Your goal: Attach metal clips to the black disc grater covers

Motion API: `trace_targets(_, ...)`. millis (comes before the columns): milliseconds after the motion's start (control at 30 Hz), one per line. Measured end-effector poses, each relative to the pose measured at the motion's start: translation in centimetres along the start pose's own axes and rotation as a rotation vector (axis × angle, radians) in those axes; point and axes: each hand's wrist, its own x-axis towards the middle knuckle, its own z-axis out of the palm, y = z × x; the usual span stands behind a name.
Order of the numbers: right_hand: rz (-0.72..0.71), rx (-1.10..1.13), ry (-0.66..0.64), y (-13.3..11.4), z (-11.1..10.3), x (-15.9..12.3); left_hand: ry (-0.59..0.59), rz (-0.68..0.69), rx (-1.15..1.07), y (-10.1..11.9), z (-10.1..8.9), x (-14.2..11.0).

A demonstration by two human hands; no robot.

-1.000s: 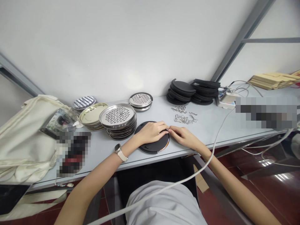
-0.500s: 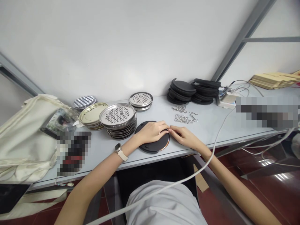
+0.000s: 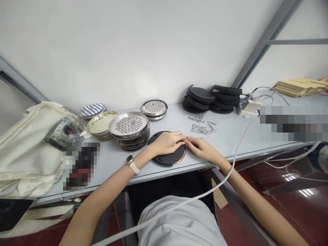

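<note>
A flat black round cover (image 3: 166,159) lies near the table's front edge, with a shiny metal rim showing along its lower right. My left hand (image 3: 167,141) rests across the top of it, fingers bent together over the right edge. At that same edge my right hand (image 3: 200,147) has thumb and forefinger pinched, touching the left fingertips. Whatever the pinch holds is too small or hidden to make out. Left of the cover stands a stack of round metal grater plates (image 3: 129,125), and behind it a smaller stack of grater plates (image 3: 154,107) with black edging.
Black round covers (image 3: 201,94) are piled by the wall, with small metal clips (image 3: 201,129) before them. Gold-coloured round lids (image 3: 101,123) and a cream cloth bag (image 3: 28,143) are at left. A white cable (image 3: 241,145) crosses over my right forearm. Yellow sheets (image 3: 298,87) lie far right.
</note>
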Motion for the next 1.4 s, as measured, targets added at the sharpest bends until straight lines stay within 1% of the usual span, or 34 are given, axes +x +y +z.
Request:
trace_targets(400, 0.004, 0.000, -0.008, -0.01, 0.04, 0.02, -0.002, 0.004, -0.036, 0.16, -0.39, 0.04)
trace_targets(733, 0.019, 0.028, -0.014, 0.23, 0.00, -0.02, 0.013, 0.000, -0.043, 0.08, -0.23, 0.01)
trace_targets(1067, 0.027, 0.125, 0.014, 0.45, 0.03, 0.08, 0.005, -0.021, -0.066, 0.05, -0.31, 0.01)
trace_targets(1233, 0.035, 0.121, 0.030, 0.33, 0.04, 0.03, 0.011, -0.024, -0.061, 0.06, -0.28, -0.05)
trace_targets(1400, 0.042, 0.107, 0.097, 0.19, -0.02, 0.04, 0.019, -0.028, -0.063, 0.13, -0.31, -0.08)
